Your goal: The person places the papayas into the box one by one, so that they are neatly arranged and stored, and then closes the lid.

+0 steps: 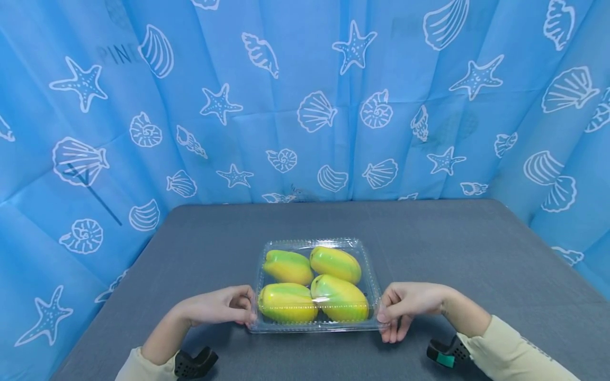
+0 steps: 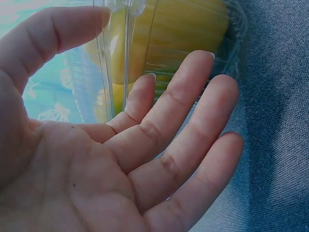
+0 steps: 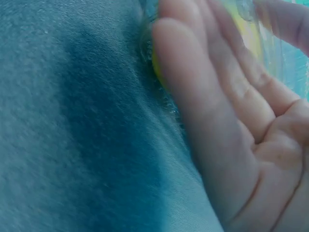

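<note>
A clear plastic clamshell box lies on the table with several yellow-green mangoes inside, its transparent lid over them. At the box's near left corner, my left hand pinches the rim between thumb and index finger. The left wrist view shows that thumb on the plastic edge, while the other fingers spread loosely beneath. My right hand pinches the near right corner the same way. Its fingers cover most of the box in the right wrist view.
A dark grey cloth covers the table. Behind it and along both sides hangs a blue curtain printed with white shells and starfish. Black wrist devices sit by both cuffs, close over the table.
</note>
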`<state>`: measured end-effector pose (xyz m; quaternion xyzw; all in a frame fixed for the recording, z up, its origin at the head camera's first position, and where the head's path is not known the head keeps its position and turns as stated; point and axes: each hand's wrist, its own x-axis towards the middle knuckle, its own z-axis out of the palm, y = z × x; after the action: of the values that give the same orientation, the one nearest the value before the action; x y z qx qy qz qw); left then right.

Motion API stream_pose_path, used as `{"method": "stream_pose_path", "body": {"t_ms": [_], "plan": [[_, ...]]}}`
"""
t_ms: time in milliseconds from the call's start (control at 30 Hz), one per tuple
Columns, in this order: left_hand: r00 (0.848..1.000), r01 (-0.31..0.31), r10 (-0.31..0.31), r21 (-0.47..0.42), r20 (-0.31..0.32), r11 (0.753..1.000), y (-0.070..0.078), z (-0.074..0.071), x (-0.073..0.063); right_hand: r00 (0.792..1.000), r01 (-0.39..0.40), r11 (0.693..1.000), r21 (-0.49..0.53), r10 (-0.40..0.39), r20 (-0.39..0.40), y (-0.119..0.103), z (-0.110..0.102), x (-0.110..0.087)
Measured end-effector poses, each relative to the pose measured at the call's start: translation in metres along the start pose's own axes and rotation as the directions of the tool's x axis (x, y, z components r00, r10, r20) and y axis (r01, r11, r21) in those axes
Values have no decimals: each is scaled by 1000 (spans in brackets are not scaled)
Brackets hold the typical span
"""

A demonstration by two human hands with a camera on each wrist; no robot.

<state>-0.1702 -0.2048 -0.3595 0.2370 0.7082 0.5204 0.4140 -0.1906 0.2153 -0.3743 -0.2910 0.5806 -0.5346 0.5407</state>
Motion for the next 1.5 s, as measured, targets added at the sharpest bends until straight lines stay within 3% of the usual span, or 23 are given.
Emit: {"method": "stream_pose_path", "body": {"t_ms": [367,500,633,733,1067,1300,1500], "plan": [[1000,6,-6,13,-5,1000,1,0,0,996,-85,996,24,85,-27,-3,-1,1],[1000,2,-2,13,-7,1000,0,-1,0,997,-50,999,17,51,-60,-1,0,2],[1000,-9,9,22,-10,1000,-1,-2,1,995,52,999,3,-52,-80,4,2,3],[1000,-20,20,25,-7,999,-2,-2,1,990,82,997,-9,-82,-111,6,4,4],[1000,6,-6,-14,-15,1000,0,-3,3,987,63,997,-36,-68,-147,4,5,4],[999,-18,16,-50,-43,999,-1,-3,5,989,48,998,-31,-52,-140,3,3,4],[999,-41,39,-100,-26,994,-2,-2,6,989,34,999,-28,-38,-140,2,2,3]]}}
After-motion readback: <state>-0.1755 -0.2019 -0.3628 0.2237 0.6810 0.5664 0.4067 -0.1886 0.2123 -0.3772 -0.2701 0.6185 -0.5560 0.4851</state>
